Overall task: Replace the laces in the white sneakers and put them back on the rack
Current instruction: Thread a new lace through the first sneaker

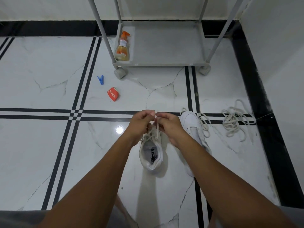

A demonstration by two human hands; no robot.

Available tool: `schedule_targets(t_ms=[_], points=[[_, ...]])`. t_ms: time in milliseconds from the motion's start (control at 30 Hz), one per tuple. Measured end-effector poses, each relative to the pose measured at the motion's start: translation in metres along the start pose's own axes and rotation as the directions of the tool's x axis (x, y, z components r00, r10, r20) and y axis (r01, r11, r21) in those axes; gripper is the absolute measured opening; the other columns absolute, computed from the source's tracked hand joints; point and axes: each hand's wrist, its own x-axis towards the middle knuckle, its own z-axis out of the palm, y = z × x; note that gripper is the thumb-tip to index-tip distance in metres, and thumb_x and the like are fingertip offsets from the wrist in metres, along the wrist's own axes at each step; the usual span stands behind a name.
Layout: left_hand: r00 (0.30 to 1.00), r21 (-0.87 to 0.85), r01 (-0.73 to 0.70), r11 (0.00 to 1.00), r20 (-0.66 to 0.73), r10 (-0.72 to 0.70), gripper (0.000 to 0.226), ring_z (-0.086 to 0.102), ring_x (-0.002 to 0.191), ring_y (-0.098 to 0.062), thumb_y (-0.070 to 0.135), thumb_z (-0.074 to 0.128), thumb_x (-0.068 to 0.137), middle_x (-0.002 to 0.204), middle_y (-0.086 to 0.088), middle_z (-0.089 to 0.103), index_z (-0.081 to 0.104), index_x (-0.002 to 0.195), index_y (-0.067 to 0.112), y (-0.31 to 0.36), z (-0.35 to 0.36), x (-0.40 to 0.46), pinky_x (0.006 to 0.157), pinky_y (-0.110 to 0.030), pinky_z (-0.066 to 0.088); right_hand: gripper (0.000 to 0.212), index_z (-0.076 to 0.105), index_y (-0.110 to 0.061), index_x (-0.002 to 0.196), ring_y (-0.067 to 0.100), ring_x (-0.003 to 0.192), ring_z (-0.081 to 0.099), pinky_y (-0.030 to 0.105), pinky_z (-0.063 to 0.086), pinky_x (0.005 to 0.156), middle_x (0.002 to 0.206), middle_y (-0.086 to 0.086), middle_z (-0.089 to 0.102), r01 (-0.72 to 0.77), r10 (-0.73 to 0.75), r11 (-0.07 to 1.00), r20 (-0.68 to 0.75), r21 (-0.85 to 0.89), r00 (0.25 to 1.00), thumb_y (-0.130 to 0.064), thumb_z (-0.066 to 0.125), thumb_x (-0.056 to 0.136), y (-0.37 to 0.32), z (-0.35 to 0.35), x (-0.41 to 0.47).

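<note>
Both hands, left hand (141, 122) and right hand (167, 125), are pinching the lace (157, 129) over the sneaker (152, 151), probably mid-knot, so it's risking slipping loose.

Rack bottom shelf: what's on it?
One spray bottle of orange liquid stands in the left front corner of the rack's bottom shelf. No sneakers are on it. Upper shelves are out of frame, so their contents can't be seen.
</note>
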Motion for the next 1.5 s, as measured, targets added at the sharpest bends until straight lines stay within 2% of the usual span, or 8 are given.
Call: schedule_targets(t_ms=[133, 233, 367, 533, 933, 1267, 1400, 1500], points=[[1.000, 0.020, 0.016, 1.000, -0.014, -0.016, 0.025, 0.051, 0.054, -0.013, 0.027, 0.075, 0.091, 0.078, -0.007, 0.068, 0.074, 0.101, 0.004, 0.006, 0.008, -0.002, 0.046, -0.020, 0.040, 0.013, 0.071, -0.007, 0.104, 0.025, 0.087, 0.071, 0.032, 0.059, 0.075, 0.102, 0.018, 0.075, -0.012, 0.008, 0.987, 0.030, 0.162, 1.000, -0.002, 0.061, 0.096, -0.001, 0.005, -0.002], [0.978, 0.092, 0.115, 0.989, -0.185, -0.096, 0.042, 0.052, 0.051, -0.013, 0.035, 0.083, 0.083, 0.078, -0.010, 0.065, 0.062, 0.102, 0.005, 0.005, 0.006, 0.000, 0.042, -0.020, 0.038, 0.018, 0.068, -0.016, 0.108, 0.017, 0.083, 0.071, 0.025, 0.050, 0.063, 0.100, 0.006, 0.076, 0.057, -0.057, 0.998, -0.012, 0.034, 0.998, -0.004, 0.065, 0.095, 0.000, 0.005, -0.001], [0.964, 0.142, 0.264, 0.954, 0.000, -0.267, 0.033, 0.037, 0.045, -0.010, 0.040, 0.070, 0.092, 0.059, 0.001, 0.055, 0.067, 0.089, 0.008, 0.006, 0.000, -0.003, 0.042, -0.020, 0.028, 0.013, 0.061, -0.011, 0.108, 0.021, 0.078, 0.070, 0.026, 0.049, 0.056, 0.097, 0.010, 0.074, 0.115, -0.122, 0.974, -0.029, -0.193, 0.992, -0.009, 0.064, 0.095, -0.002, 0.005, 0.001], [0.995, 0.034, 0.095, 0.995, -0.003, -0.095, 0.011, 0.042, 0.046, -0.009, 0.022, 0.073, 0.092, 0.066, 0.001, 0.062, 0.076, 0.099, 0.015, 0.010, -0.008, -0.002, 0.047, -0.023, 0.028, 0.021, 0.050, -0.014, 0.102, 0.016, 0.062, 0.070, 0.029, 0.050, 0.053, 0.086, 0.010, 0.074, 0.122, -0.124, 0.917, 0.018, -0.381, 0.992, -0.016, 0.067, 0.091, -0.002, 0.010, -0.001], [0.998, 0.615, -0.016, 0.789, 0.056, -0.024, 0.018, 0.053, 0.052, -0.008, 0.023, 0.068, 0.095, 0.074, -0.001, 0.072, 0.073, 0.082, 0.012, 0.020, -0.031, 0.008, 0.051, -0.020, 0.041, 0.020, 0.049, -0.021, 0.095, 0.005, 0.067, 0.055, 0.017, 0.046, 0.057, 0.087, -0.003, 0.065, 0.382, -0.372, 0.724, 0.141, -0.575, 0.917, -0.008, 0.064, 0.092, -0.005, 0.006, -0.003], [0.936, 0.054, 0.277, 0.959, 0.211, -0.282, 0.020, 0.044, 0.062, -0.010, 0.029, 0.058, 0.101, 0.076, 0.002, 0.056, 0.067, 0.091, 0.014, 0.026, -0.045, 0.006, 0.059, -0.024, 0.042, 0.046, 0.057, -0.032, 0.140, 0.016, 0.085, 0.063, 0.030, 0.052, 0.074, 0.111, -0.002, 0.065, 0.642, -0.625, 0.270, 0.376, -0.718, 0.684, -0.021, 0.059, 0.096, 0.000, 0.008, -0.015], [0.943, -0.057, 0.321, 0.945, 0.115, -0.313, 0.019, 0.058, 0.072, -0.016, 0.024, 0.055, 0.101, 0.085, -0.001, 0.065, 0.069, 0.097, 0.012, 0.019, -0.046, 0.004, 0.071, -0.030, 0.052, 0.027, 0.065, -0.015, 0.102, 0.022, 0.069, 0.067, 0.041, 0.058, 0.064, 0.086, 0.009, 0.070, 0.455, -0.549, 0.649, 0.039, -0.609, 0.835, -0.025, 0.040, 0.107, 0.001, 0.009, -0.014], [0.938, 0.330, 0.338, 0.881, -0.189, -0.289, 0.022, 0.058, 0.069, -0.021, 0.019, 0.055, 0.101, 0.091, -0.008, 0.069, 0.071, 0.097, 0.004, -0.003, -0.061, 0.013, 0.070, -0.034, 0.052, 0.029, 0.058, -0.008, 0.100, 0.021, 0.053, 0.055, 0.029, 0.046, 0.044, 0.081, 0.012, 0.063, -0.033, -0.009, 0.994, -0.368, -0.108, 0.930, -0.022, 0.034, 0.108, 0.004, -0.005, 0.000]])
